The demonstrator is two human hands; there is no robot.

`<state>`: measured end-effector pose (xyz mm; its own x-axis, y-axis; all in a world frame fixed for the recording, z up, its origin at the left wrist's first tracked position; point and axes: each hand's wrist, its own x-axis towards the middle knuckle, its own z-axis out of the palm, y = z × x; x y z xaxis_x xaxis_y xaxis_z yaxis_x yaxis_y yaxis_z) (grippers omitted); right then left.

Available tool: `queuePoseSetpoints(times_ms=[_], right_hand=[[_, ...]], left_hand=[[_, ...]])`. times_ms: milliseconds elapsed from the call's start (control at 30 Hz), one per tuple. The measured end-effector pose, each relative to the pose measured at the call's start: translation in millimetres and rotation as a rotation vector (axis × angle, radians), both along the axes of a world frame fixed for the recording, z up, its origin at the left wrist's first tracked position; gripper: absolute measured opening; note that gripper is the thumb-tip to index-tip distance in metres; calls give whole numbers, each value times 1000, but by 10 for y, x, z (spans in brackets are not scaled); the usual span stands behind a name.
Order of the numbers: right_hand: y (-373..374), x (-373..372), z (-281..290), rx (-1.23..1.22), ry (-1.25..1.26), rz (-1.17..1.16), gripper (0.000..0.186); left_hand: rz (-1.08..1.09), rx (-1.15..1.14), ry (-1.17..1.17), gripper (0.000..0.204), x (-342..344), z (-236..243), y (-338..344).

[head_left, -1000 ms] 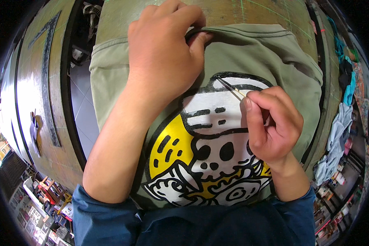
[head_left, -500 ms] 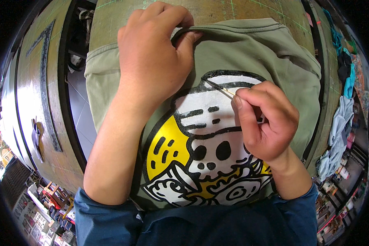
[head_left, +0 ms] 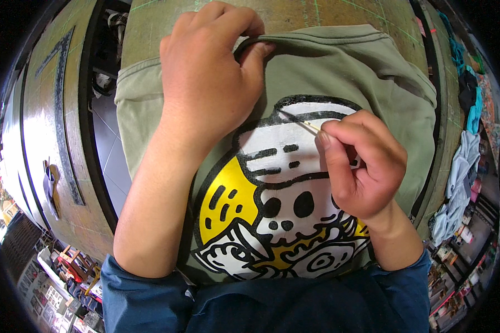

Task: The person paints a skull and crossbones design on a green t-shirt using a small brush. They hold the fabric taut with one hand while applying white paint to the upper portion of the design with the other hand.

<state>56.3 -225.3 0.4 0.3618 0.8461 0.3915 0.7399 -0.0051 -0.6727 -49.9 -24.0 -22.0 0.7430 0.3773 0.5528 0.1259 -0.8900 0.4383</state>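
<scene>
An olive-green T-shirt (head_left: 311, 66) lies spread over the board in front of me. On it is a painted skull picture (head_left: 286, 202) in white, black and yellow, wearing a white cap with black outlines. My right hand (head_left: 366, 161) pinches a thin paintbrush (head_left: 312, 126), its dark tip at the upper left outline of the cap. My left hand (head_left: 214, 66) grips the shirt's far hem or neck edge between thumb and fingers, with part of that fold hidden under the hand.
The shirt rests on a wooden board (head_left: 283, 14) with green grid lines. To the left, past a gap, another board (head_left: 50, 127) bears a dark angled strip (head_left: 66, 116). Folded cloths (head_left: 455, 183) and several small bottles line the right side.
The brush tip has shifted very slightly right and down along with my right hand. My left hand holds nearly the same place on the shirt.
</scene>
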Motion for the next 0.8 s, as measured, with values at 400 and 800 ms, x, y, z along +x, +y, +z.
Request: queuePoseSetpoints(times_ms=[400,800], right_hand=[[-7,0,21,6,-46,-6,16],[-31,5,37,15,-37,-2,16]], left_hand=[[-15,-74,-46,16,-5,43,-42],[51,-122,13,16,24,0,-33]])
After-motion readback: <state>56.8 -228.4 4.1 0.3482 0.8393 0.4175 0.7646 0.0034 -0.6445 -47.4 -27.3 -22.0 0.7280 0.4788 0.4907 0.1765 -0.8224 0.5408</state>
